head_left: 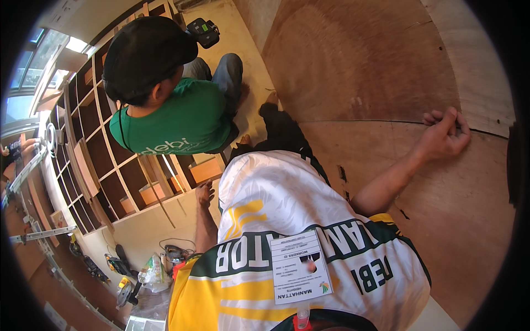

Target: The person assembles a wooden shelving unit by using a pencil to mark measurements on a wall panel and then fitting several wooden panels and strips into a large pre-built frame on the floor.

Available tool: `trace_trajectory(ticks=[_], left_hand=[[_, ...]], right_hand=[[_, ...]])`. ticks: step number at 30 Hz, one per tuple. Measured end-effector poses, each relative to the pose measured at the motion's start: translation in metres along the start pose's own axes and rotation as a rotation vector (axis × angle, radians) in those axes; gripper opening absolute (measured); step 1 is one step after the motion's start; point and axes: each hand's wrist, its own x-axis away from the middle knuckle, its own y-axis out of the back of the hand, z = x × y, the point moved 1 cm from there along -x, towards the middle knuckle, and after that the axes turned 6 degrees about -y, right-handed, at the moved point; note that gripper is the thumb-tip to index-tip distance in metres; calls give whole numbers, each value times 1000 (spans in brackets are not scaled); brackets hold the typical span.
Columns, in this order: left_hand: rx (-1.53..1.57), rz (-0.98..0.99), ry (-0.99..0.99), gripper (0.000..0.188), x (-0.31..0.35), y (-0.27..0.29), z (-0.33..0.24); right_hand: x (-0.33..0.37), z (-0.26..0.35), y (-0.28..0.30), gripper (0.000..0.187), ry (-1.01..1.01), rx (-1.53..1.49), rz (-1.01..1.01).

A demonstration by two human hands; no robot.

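My right hand [446, 132] rests against the plywood sheets [381, 160] on the right, by the dark seam between two of them. Its fingers are curled in, with thumb and fingertips close together; whatever they may hold is hidden. On the other side of my body, my left hand [205, 193] hangs low, its fingers loosely bent and a little apart, nothing seen in them. Nearest to it is a wooden grid frame [113, 165] with square openings. An identity card [302, 267] lies on my white, green and yellow shirt.
A co-worker in a green shirt [176, 118] and black cap sits close ahead on the left. A black case [203, 33] is beyond them. Power tools [128, 291] and a plastic bag [154, 274] lie at the lower left. A metal ladder [27, 171] stands at the far left.
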Motion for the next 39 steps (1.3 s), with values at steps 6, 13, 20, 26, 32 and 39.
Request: trace_trajectory(ticks=[6,13,20,26,32,39], left_hand=[[-21,8,12,54,-2,-12,-2],[70,-23,-80,52,-2,2,1],[70,-49,-1,52,25,15,36],[78,-44,36,48,4,14,54],[-191,110,-203,43,-16,0,16],[9,38,-104,50,13,-25,-47]], right_hand=[[1,-7,0,26,17,-7,-13],[2,-7,0,28,12,-19,-44],[5,0,10,29,-15,-62,-38],[5,-1,13,30,21,-46,-28],[6,8,12,26,8,-90,-7],[4,-6,24,24,-45,-48,17]])
